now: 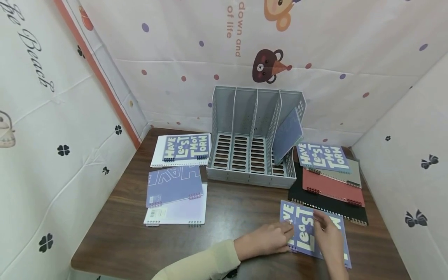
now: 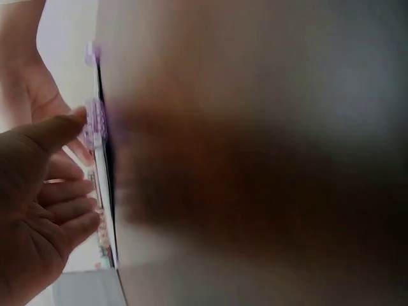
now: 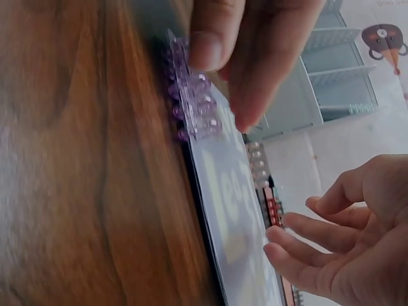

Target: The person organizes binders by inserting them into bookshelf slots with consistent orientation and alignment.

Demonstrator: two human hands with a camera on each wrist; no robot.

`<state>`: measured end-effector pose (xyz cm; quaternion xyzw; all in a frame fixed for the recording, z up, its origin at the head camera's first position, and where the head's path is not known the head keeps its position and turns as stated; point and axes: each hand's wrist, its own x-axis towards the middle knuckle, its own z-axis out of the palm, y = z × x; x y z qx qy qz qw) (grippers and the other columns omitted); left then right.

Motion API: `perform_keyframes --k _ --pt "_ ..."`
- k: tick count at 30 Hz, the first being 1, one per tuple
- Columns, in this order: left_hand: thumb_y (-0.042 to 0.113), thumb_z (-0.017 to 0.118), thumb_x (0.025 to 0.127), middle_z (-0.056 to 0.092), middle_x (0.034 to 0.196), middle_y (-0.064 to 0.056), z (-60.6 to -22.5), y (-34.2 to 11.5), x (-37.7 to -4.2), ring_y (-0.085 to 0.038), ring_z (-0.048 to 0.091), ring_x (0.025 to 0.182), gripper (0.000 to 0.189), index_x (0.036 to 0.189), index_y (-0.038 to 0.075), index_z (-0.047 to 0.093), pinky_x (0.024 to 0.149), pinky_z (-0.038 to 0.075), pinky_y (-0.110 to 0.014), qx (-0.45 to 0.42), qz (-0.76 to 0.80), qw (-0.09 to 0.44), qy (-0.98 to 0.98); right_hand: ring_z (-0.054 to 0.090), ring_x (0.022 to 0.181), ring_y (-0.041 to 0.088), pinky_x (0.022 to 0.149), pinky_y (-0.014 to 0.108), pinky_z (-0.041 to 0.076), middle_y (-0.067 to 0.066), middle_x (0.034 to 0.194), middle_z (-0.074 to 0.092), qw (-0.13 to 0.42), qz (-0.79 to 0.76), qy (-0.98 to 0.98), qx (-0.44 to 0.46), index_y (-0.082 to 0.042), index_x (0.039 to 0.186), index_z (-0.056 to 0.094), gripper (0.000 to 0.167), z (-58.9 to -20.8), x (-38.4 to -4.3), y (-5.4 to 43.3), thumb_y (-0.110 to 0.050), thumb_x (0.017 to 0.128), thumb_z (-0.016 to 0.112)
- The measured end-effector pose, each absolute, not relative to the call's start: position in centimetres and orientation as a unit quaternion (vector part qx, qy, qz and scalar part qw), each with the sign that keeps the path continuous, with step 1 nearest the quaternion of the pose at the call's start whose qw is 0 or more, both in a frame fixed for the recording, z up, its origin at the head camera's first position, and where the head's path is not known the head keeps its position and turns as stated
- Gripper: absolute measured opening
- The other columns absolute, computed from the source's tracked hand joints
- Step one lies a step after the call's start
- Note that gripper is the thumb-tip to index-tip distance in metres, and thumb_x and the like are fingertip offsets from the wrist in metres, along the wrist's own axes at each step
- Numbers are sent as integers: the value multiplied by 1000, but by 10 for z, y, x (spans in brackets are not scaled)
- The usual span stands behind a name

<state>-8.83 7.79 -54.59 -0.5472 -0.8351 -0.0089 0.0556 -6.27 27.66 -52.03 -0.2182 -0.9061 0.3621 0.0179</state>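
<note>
A blue spiral notebook (image 1: 303, 229) with pale block letters lies flat on the table at the front right, its purple ring binding (image 3: 194, 95) facing me. At its left end is my left hand (image 1: 267, 241); the thumb touches the rings and the fingers reach over the cover. My right hand (image 1: 329, 237) rests with relaxed fingertips on the cover's right half, hiding some lettering. In the left wrist view, the left thumb (image 2: 60, 131) lies against the purple rings. The right wrist view shows the right fingers (image 3: 306, 252) loosely bent.
A grey file rack (image 1: 252, 177) with several slots stands at the back; a blue notebook (image 1: 287, 134) leans in its rightmost slot. Overlapping notebooks lie on both sides: blue (image 1: 175, 186) and white (image 1: 178, 214) left; blue (image 1: 323, 157), red (image 1: 332, 186) and black (image 1: 336, 210) right.
</note>
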Motion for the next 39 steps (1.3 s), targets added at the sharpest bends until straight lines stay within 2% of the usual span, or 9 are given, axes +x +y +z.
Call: perform_keyframes --k 4,7,14,17,20,23,26,33,39 --pt "55 56 100 57 145 -4 -548 83 -83 -16 48 139 62 142 9 56 109 39 -21 -538 1 32 -843 56 121 50 92 60 48 34 135 56 15 347 -908 -236 5 140 52 42 -518 -60 285 -9 102 45" --pt "55 57 100 58 143 -3 -547 85 -81 -16 49 138 59 138 11 59 110 38 -21 -534 21 34 -845 54 122 52 90 61 48 36 136 54 14 336 -907 -254 6 141 51 43 -517 -57 293 -10 101 45" --pt "37 61 96 68 124 -3 -545 90 -77 -20 62 121 28 109 16 75 103 48 -27 -549 56 92 -829 51 123 55 94 64 44 38 136 52 5 325 -900 -290 5 142 50 46 -517 -50 311 -13 100 44" --pt "36 65 92 69 115 -1 -546 88 -78 -20 64 115 20 97 21 77 95 53 -27 -550 49 95 -828 52 120 56 91 64 44 40 133 52 2 318 -902 -291 6 143 48 47 -517 -47 316 -14 100 45" --pt "33 68 89 67 100 4 -545 83 -79 -12 64 99 11 86 25 75 77 56 -23 -546 34 93 -832 50 119 58 93 66 42 40 133 52 -3 315 -904 -291 7 144 46 48 -516 -45 321 -14 100 45" --pt "27 69 88 62 88 7 -543 78 -82 -7 59 79 8 80 24 70 58 52 -18 -545 19 96 -833 48 121 58 98 68 38 40 134 51 -8 317 -901 -297 7 144 45 48 -515 -43 324 -14 101 46" --pt "23 68 87 60 82 9 -539 70 -86 -4 55 66 10 77 21 64 51 47 -18 -542 -7 94 -835 49 122 56 98 67 40 38 135 51 -12 321 -895 -310 7 144 45 48 -515 -43 323 -13 101 45" --pt "16 73 83 53 70 9 -535 48 -93 1 40 55 22 72 18 54 47 36 -14 -500 -102 99 -854 47 124 55 99 66 39 37 137 50 -13 308 -893 -327 10 141 46 45 -514 -45 322 -10 100 46" --pt "11 72 80 53 68 10 -530 34 -97 2 39 56 20 73 18 55 48 34 -12 -457 -152 103 -871 51 114 54 86 63 44 37 124 55 -37 297 -895 -332 8 134 54 38 -515 -47 324 -12 102 46"
